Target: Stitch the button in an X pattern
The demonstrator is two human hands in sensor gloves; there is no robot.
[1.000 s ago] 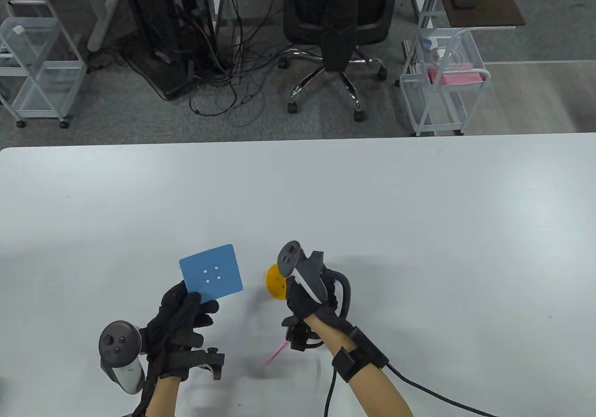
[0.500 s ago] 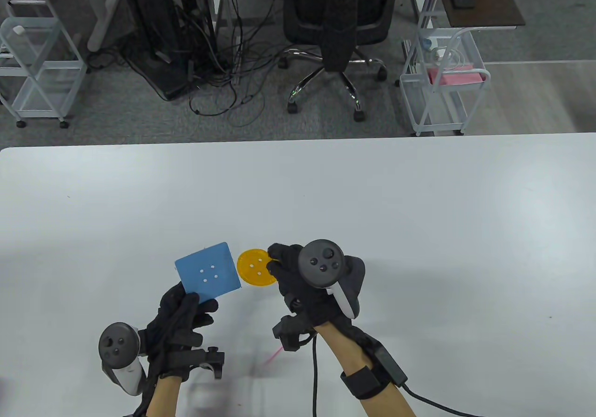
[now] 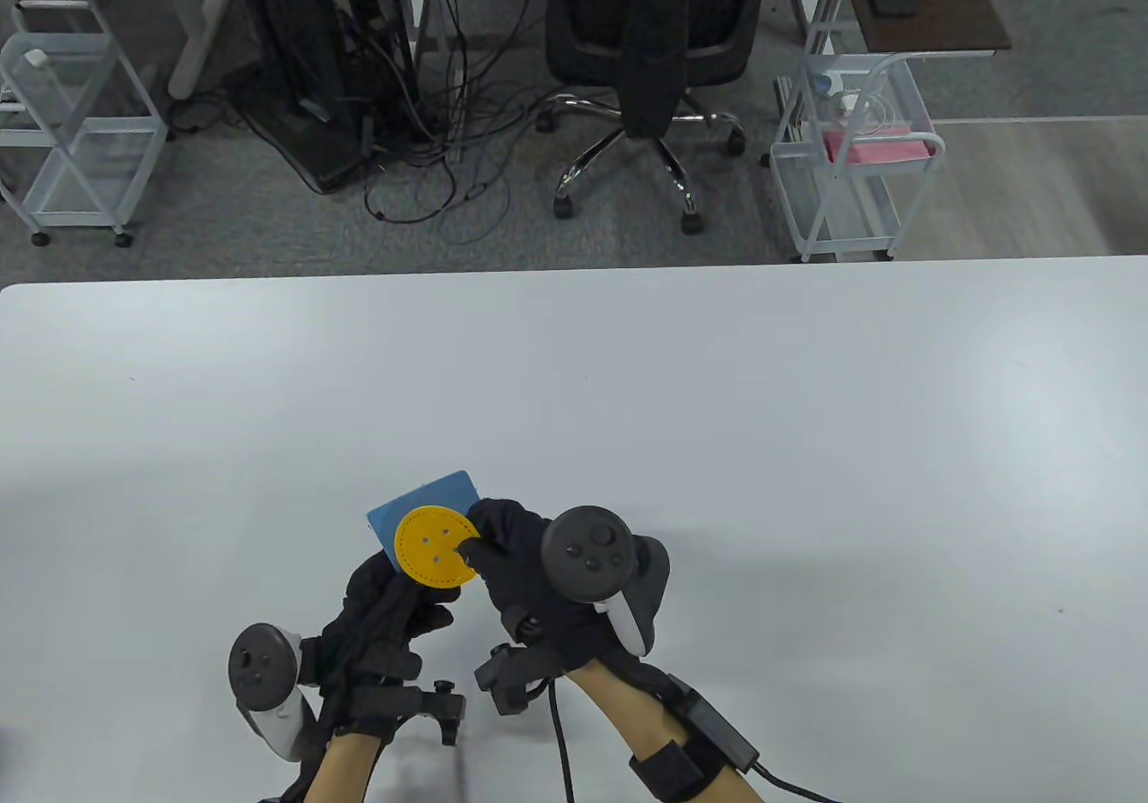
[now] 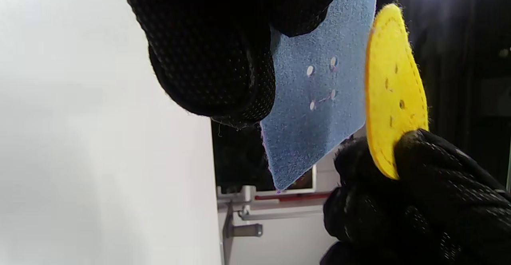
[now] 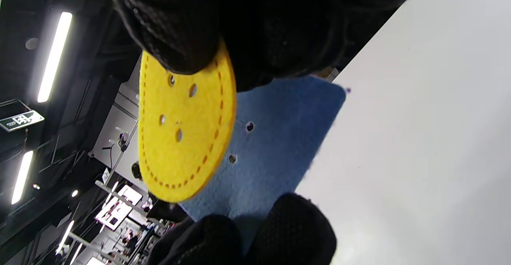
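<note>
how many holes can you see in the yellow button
4, clustered at the middle of the yellow felt button, inside its stitched ring. One sits right at the edge of the right hand thumb pinching it. The left hand holds the blue felt square behind it.

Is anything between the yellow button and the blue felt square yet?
Nothing. The left wrist view shows a bare gap between the yellow button and the blue felt square.

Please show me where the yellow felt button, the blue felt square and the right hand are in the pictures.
yellow felt button (image 3: 436,546): table view, on its face between the four holes.
blue felt square (image 4: 315,117): left wrist view, on its bare face below the holes.
right hand (image 3: 520,561): table view, on the gloved back of the hand.
</note>
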